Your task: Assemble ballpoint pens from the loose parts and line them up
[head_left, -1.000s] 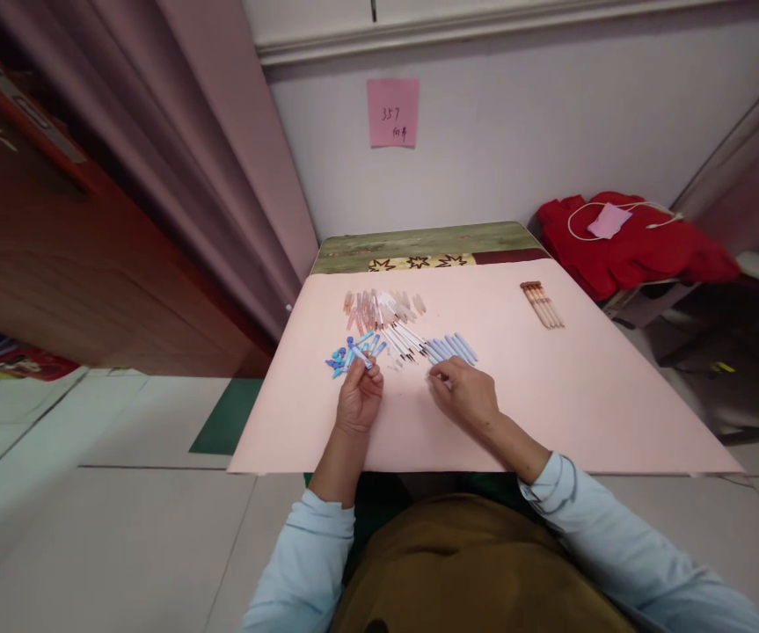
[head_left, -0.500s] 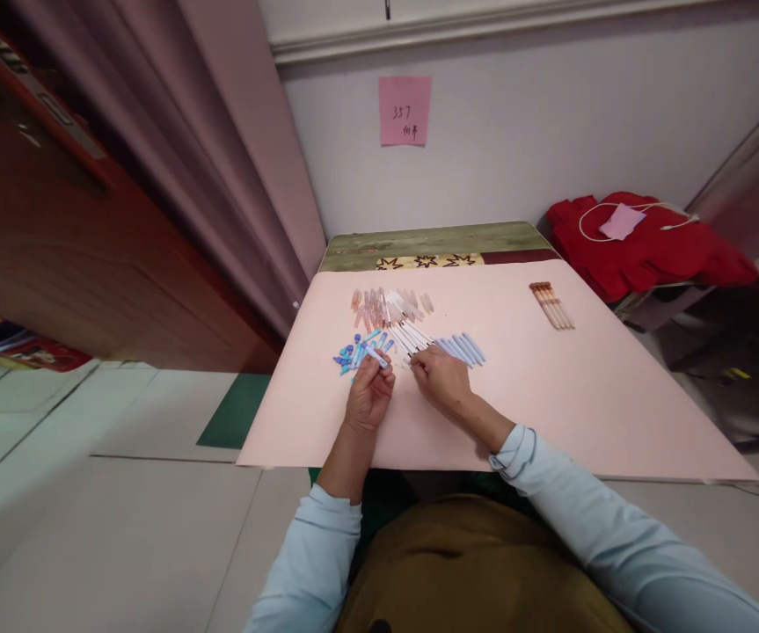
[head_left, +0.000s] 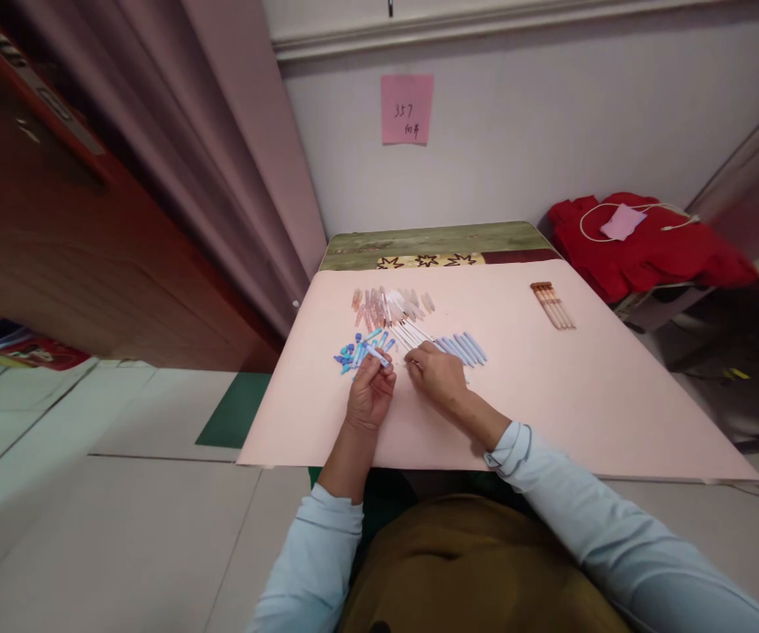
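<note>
My left hand [head_left: 371, 394] grips a light blue pen barrel [head_left: 377, 355] between thumb and fingers, just above the table. Close to it, with its fingers pinched, is my right hand [head_left: 441, 374]; anything between those fingertips is too small to make out. Blue and turquoise pen parts [head_left: 348, 353] lie heaped beyond my left hand. White pen refills [head_left: 409, 334] with dark tips lie fanned out in the middle. Right of them is a row of pale blue pen barrels [head_left: 464, 346], partly hidden by my right hand. Translucent pinkish pen parts [head_left: 372, 306] lie farther back.
A pink sheet [head_left: 583, 396] covers the table. Several brown-capped pens [head_left: 552, 306] lie side by side on its right part. Red cloth [head_left: 643, 251] with a white cable is at the back right. A pink note [head_left: 406, 109] hangs on the wall.
My right hand has shifted slightly left, nearer to my left hand. The left hand keeps hold of the light blue pen barrel almost in place.
</note>
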### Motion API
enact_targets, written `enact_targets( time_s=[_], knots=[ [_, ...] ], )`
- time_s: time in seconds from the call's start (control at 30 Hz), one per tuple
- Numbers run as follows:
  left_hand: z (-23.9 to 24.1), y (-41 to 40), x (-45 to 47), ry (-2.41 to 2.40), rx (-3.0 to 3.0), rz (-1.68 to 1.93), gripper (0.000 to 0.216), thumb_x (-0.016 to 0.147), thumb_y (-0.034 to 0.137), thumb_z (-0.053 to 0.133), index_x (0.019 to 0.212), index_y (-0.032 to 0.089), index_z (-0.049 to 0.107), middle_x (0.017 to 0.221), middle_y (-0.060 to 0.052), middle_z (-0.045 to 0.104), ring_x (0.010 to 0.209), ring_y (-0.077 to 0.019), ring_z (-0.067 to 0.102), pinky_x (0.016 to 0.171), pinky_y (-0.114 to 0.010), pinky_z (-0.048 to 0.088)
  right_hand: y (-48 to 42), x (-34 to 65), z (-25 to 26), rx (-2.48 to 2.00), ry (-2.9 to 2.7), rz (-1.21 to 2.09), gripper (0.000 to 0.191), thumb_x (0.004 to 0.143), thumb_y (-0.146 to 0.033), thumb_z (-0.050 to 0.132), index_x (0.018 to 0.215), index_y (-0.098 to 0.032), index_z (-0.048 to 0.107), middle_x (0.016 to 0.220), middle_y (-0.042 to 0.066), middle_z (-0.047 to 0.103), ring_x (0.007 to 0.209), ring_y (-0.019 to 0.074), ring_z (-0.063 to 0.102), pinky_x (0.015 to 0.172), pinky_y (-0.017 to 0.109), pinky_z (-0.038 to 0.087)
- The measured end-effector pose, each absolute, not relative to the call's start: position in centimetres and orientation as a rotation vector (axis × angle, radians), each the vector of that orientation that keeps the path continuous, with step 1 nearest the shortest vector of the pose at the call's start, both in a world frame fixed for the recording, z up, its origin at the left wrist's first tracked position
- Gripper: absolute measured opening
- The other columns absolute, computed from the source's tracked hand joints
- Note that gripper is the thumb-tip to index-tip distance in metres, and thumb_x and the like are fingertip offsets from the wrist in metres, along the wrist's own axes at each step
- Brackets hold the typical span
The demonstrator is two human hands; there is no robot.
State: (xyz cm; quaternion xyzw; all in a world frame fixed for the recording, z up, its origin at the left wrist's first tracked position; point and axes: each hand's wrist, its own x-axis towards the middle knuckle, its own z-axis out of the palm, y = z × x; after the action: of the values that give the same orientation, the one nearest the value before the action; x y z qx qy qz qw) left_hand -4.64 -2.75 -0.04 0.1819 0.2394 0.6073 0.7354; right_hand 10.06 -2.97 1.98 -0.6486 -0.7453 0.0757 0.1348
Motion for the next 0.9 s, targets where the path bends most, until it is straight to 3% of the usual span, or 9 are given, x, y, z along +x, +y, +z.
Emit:
enact_targets(
  time_s=[0.67,0.9],
  knots=[
    [0.2,-2.8,-4.5,0.539,0.424,1.296,0.013,0.079,0.013,0.067,0.091,0.014,0.064,0.082,-0.002,0.062,0.064,-0.0048,0.056,0.061,-0.015,0.048,-2.1,9.0,1.9,-1.894,-2.288,0.166,0.032,0.096,-0.031,0.038,0.1,-0.019,0.068,0.103,0.011,0.063,0.087,0.02,0.063,0.07,0.028,0.041],
    [0.3,-3.0,-4.5,0.589,0.397,1.234,0.013,0.079,0.009,0.064,0.092,0.011,0.065,0.086,-0.005,0.067,0.064,-0.0045,0.06,0.06,-0.012,0.052,-1.9,8.7,1.6,-1.9,-2.229,0.101,0.028,0.094,-0.029,0.041,0.096,-0.015,0.066,0.097,0.011,0.064,0.082,0.0204,0.064,0.062,0.028,0.038]
  ],
)
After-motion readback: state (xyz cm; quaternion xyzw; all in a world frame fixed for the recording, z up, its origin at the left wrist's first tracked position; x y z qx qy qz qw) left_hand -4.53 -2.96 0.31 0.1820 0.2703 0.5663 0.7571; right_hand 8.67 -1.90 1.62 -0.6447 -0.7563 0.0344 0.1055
